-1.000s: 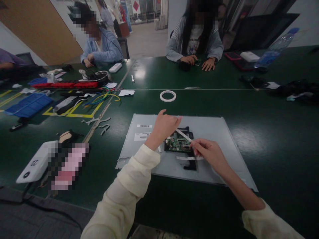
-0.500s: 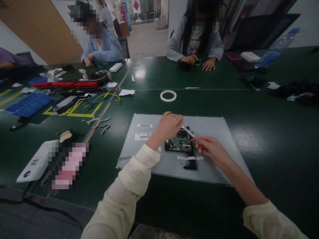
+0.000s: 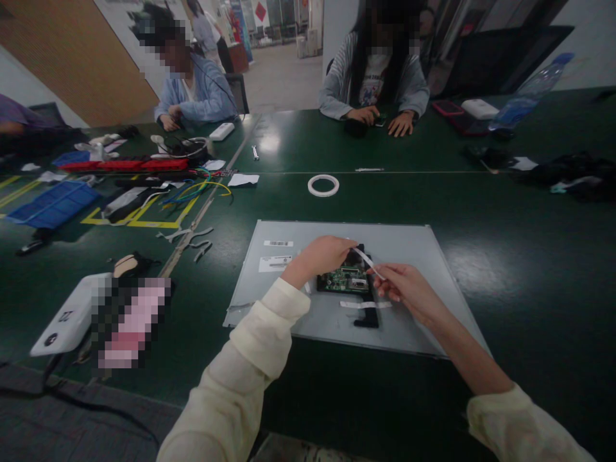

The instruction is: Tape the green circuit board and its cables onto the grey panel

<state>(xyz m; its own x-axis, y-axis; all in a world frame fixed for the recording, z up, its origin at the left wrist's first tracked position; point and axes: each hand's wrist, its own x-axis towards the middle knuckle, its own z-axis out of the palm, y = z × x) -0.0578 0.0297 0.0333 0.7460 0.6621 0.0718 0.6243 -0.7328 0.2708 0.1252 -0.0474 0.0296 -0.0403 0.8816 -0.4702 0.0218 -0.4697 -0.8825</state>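
The head view shows both hands working over a flat grey panel (image 3: 423, 282) that lies on the green tabletop (image 3: 399, 202). The left hand (image 3: 323, 255) reaches in from the side with its fingers drawn together, and their tips appear pinched at the upper end of a white strip (image 3: 367, 260). The right hand (image 3: 403, 287) grips the lower end between thumb and fingertips, its other fingers loosely curled. Between the two hands the strip slants down to the right, above the right part of a green circuit board (image 3: 337, 280) and a black bracket (image 3: 370, 316); whether it touches either cannot be told. A second strip (image 3: 355, 305) lies across the bracket's lower arm and onto the panel on both sides, while a white ring-shaped roll (image 3: 323, 194) rests on the tabletop beyond the panel's far edge. The step in hand looks like handling and positioning the strip, probably tape, over the board and bracket. From here, the next move seems to call for keeping the strip straight and untwisted, lining it up, and lowering it without catching the board's parts.
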